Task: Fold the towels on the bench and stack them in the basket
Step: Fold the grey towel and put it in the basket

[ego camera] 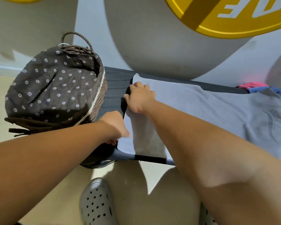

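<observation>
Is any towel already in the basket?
No, the wicker basket shows only its brown flowered lining inside; the grey towel lies spread on the bench.

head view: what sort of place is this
Probably a gym or fitness room: a padded black bench, a big yellow disc like a weight plate behind it, and a grey towel with a printed logo.

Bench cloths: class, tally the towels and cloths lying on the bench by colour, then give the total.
Grey: 1, the grey towel spread along the bench
Blue: 1, the blue cloth showing from under its far end
Pink: 1, the pink cloth behind that
Total: 3
</observation>
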